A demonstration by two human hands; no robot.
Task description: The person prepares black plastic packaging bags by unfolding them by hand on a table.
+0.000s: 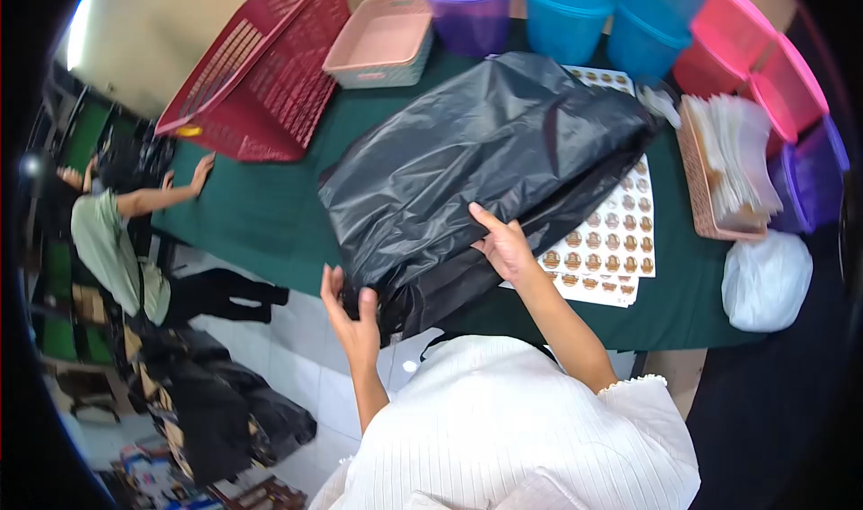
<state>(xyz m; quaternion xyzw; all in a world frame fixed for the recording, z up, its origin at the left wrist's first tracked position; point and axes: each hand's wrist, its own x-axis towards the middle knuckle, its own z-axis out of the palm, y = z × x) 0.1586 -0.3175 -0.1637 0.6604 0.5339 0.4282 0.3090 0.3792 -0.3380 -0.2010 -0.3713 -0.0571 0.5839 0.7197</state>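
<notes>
A large black plastic bag (pixel 467 150) lies crumpled across the table in front of me, its folds gathered toward the near left end. My right hand (pixel 506 248) grips the bag's near side, with the thumb on top and the other fingers partly hidden in the folds. At the bag's near left corner is my left hand (pixel 352 319), thumb and fingers apart, close against the plastic. Sheets of round brown stickers (pixel 611 240) stick out from beneath the bag on the right.
A dark red basket (pixel 261 79), pink tray (pixel 382 38), purple tub (pixel 472 11) and blue tubs (pixel 566 20) line the back of the green-covered table (pixel 270 204). Right stand a basket of clear plastic sleeves (pixel 733 155) and a white plastic bag (pixel 767 283). Another person (pixel 117 240) leans on the left side.
</notes>
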